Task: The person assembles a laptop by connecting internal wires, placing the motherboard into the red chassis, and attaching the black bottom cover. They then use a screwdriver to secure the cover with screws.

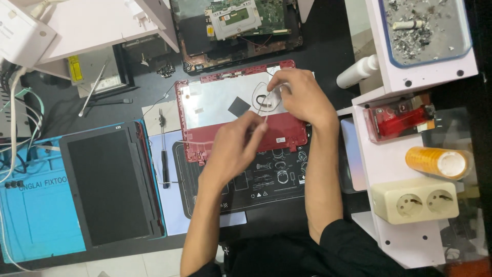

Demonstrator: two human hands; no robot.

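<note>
While both hands (241,146) (300,95) pinch a thin white cable (262,105) over the red laptop lid (241,110), I note a black bench (328,46), blue mat (36,215) and white shelf (394,154)

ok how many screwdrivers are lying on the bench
2. One black-handled screwdriver lies left of the red lid, beside the screen panel. One slim metal one lies further up left, on the grey box. Others may be hidden under the arms.
</note>
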